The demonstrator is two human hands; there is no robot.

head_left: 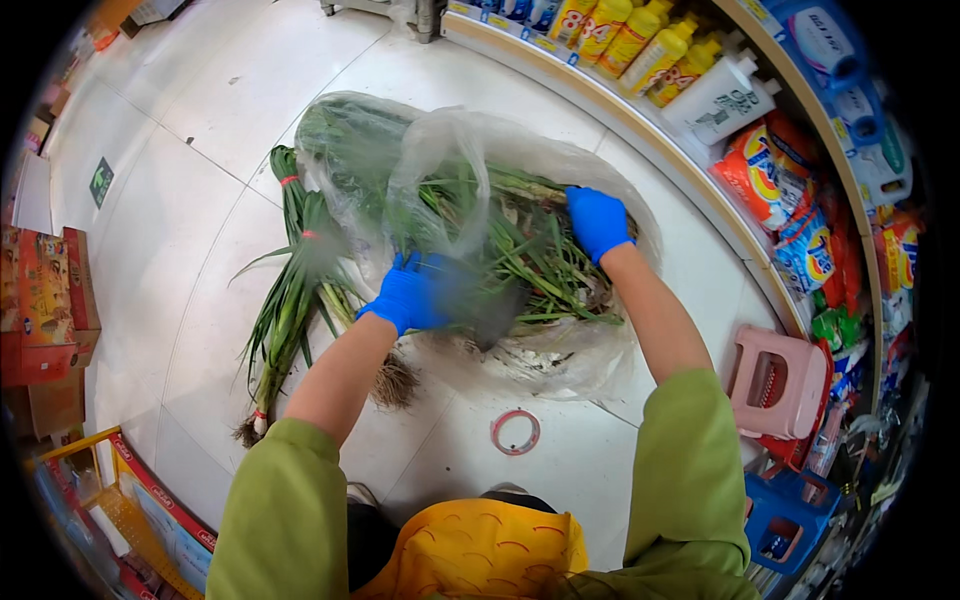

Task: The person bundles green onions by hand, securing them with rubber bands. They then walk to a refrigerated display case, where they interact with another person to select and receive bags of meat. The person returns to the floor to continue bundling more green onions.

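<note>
A large clear plastic bag point(630, 169) lies open on the floor, full of leafy green stalks point(517, 247) that look like scallions or green garlic. My right hand point(598, 223), in a blue glove, is curled around stalk ends at the bag's right side. My left hand point(409, 292), also gloved in blue, is at the bag's near left edge against leaves; its fingertips are blurred and partly hidden. Left of the bag lie stalks bundled with red ties point(289, 322), roots towards me. More roots point(394, 382) show just below my left wrist.
A roll of reddish tape point(515, 433) lies on the tiled floor near my feet. Shelves point(600, 82) with bottles and detergent bags curve along the right. Pink point(780, 382) and blue point(791, 521) plastic stools stand at lower right. Cartons point(49, 300) and a yellow-framed display point(127, 510) stand left.
</note>
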